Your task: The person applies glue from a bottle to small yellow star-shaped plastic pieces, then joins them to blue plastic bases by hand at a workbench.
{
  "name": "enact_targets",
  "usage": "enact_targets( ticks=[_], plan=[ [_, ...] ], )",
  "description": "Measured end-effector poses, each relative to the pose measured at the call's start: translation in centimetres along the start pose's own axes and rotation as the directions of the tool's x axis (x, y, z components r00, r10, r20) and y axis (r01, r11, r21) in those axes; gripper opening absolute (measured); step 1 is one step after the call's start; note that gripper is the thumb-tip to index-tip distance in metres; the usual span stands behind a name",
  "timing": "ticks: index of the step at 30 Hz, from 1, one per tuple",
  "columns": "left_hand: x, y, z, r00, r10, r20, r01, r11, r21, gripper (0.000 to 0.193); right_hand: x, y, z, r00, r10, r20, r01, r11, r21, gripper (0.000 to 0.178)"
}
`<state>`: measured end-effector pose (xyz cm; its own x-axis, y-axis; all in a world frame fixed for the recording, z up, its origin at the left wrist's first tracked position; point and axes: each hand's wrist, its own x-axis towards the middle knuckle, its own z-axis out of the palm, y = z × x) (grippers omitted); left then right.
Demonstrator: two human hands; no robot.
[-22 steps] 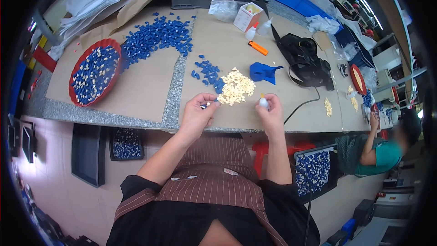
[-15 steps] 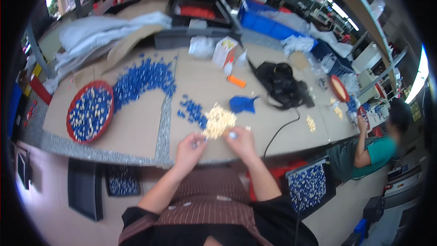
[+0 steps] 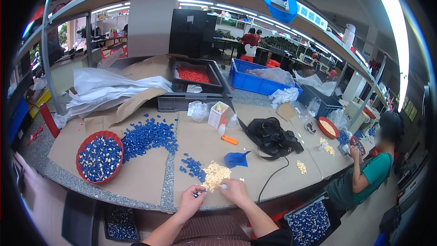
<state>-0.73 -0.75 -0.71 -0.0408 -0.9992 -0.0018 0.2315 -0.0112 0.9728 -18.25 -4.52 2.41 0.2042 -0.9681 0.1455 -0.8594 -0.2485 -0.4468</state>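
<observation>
My left hand (image 3: 190, 202) is closed at the table's front edge, pinching a small blue plastic piece (image 3: 196, 194) with a pale bit at it. Beside it, my right hand (image 3: 236, 192) is closed on a small white object (image 3: 224, 186), mostly hidden by the fingers. Between and just beyond the hands lies a pile of small cream pieces (image 3: 215, 174). A small group of loose blue pieces (image 3: 193, 167) touches its left side. To the right of the pile stands a blue scoop-like piece (image 3: 236, 158).
A red bowl (image 3: 119, 166) of blue and cream pieces stands left, beside spread blue pieces (image 3: 150, 137). Beyond are an orange tool (image 3: 229, 140), small white bottles (image 3: 221, 129) and a black bag (image 3: 268, 136) with a cord. At right a person (image 3: 373, 168) in green works.
The view has tilted up, so the table and my hands sit lower in the picture and the overhead shelf shows. Both hands stay near the cream pile, still closed.
</observation>
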Motion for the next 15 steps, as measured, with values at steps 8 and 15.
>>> enact_targets(
  ticks=[8, 15],
  plan=[
    [-0.6, -0.6, -0.2, 0.999, 0.041, 0.014, -0.041, 0.998, 0.056, 0.013, -0.1, 0.4, -0.1, 0.993, -0.026, 0.113, 0.027, 1.0, -0.012, 0.021],
    [-1.6, -1.2, 0.4, 0.996, 0.083, 0.014, -0.084, 0.984, 0.154, 0.016, -1.0, 0.9, -0.7, 0.99, 0.006, 0.14, -0.008, 1.0, 0.014, 0.027]
  ],
)
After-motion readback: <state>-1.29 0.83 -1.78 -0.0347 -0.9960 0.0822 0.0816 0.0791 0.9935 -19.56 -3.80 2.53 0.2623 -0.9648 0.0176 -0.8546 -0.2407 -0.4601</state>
